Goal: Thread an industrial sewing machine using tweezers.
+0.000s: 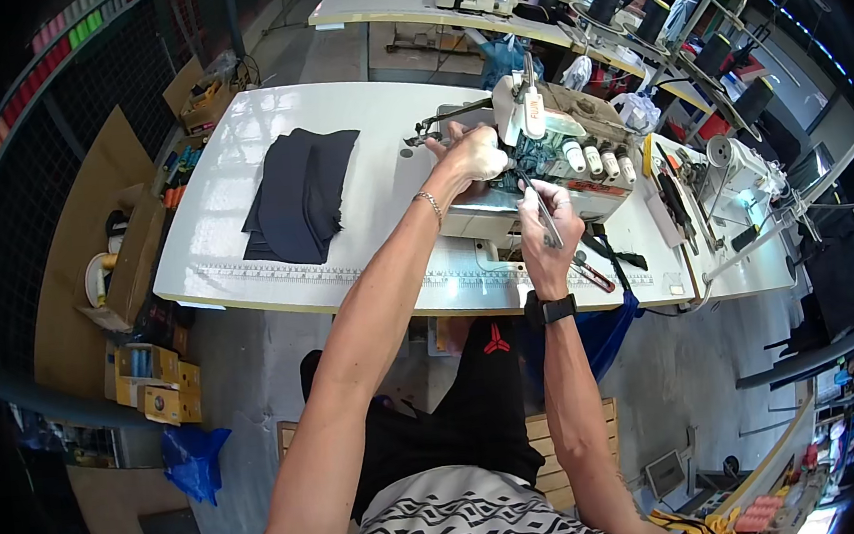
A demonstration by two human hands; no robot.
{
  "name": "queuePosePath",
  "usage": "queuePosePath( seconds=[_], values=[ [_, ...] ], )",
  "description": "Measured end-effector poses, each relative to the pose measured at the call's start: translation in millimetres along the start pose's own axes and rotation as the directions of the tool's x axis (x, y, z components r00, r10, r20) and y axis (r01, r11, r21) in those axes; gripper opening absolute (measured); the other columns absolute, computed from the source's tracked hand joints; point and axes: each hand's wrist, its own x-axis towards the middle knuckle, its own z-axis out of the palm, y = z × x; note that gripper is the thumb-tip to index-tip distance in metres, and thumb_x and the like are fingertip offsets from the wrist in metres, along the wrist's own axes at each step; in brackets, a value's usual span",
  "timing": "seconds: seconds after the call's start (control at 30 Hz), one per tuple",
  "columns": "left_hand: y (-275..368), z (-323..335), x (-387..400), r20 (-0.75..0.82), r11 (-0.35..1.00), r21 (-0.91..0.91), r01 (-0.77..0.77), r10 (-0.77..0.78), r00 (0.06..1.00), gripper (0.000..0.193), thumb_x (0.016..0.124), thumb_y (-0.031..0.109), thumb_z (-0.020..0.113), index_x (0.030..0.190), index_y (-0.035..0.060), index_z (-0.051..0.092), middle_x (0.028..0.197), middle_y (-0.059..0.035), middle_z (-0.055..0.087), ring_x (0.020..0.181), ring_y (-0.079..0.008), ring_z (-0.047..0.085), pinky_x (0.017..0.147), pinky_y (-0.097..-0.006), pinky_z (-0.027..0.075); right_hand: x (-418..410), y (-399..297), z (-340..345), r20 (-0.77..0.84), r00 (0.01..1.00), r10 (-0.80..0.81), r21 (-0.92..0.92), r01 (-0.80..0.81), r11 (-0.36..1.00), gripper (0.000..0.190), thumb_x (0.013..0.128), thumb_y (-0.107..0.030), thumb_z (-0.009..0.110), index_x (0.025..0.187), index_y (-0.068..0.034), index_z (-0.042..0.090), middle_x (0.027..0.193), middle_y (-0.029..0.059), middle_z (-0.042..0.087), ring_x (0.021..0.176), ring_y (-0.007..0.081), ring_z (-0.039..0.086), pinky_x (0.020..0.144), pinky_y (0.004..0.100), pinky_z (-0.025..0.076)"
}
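An overlock sewing machine (pixel 573 120) stands on the white sewing table (pixel 212 216), its thread area lit and its row of tension dials (pixel 599 159) facing me. My left hand (pixel 474 154) reaches in at the machine's needle side, with its fingertips partly hidden, so any thread in them cannot be made out. In my right hand (pixel 551 223) is a pair of metal tweezers (pixel 548 221), the tips pointing up into the machine's front opening close to my left hand. Dark fabric pieces (pixel 301 194) lie stacked on the table to the left.
A printed ruler (pixel 285 274) runs along the table's front edge. Snips (pixel 593 273) and a black-handled tool (pixel 626 257) lie right of my right wrist. Thread cones (pixel 605 1) stand on a rack behind. Another sewing machine (pixel 743 167) is at right; cardboard boxes (pixel 147 251) stand left.
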Motion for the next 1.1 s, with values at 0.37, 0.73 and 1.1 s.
queuePosePath(
  seconds=[0.37,0.73,1.1],
  values=[
    [-4,-4,0,-0.002,0.999,0.005,0.053,-0.053,0.999,0.015,0.079,0.01,0.067,0.082,-0.0039,0.062,0.071,-0.0082,0.057,0.068,-0.0207,0.053,0.064,-0.0365,0.042,0,3,0,0.028,0.999,-0.025,0.029,0.024,0.999,0.019,0.092,-0.003,0.065,0.109,0.004,0.066,0.097,0.0144,0.075,0.08,0.0139,0.069,0.074,0.0285,0.055],
    [32,-36,-78,-0.345,0.946,0.208,-0.247,0.308,0.887,0.026,0.096,0.024,0.066,0.101,-0.0004,0.073,0.079,-0.0032,0.068,0.071,-0.0101,0.055,0.063,-0.0297,0.042,-5,-20,-26,0.142,0.953,-0.266,0.062,0.26,0.964,0.018,0.094,0.003,0.061,0.111,-0.001,0.066,0.107,0.0091,0.075,0.089,0.0137,0.067,0.085,0.0284,0.053],
    [66,-38,-96,-0.008,0.937,-0.349,0.0,-0.004,1.0,0.026,0.096,0.021,0.07,0.079,0.0011,0.072,0.066,0.0057,0.051,0.061,-0.0049,0.039,0.055,-0.0256,0.033,-7,-23,-27,0.148,0.936,-0.318,0.086,0.308,0.947,0.021,0.092,0.005,0.064,0.112,0.0,0.064,0.108,0.0116,0.072,0.09,0.0146,0.07,0.082,0.0281,0.055]
  ],
)
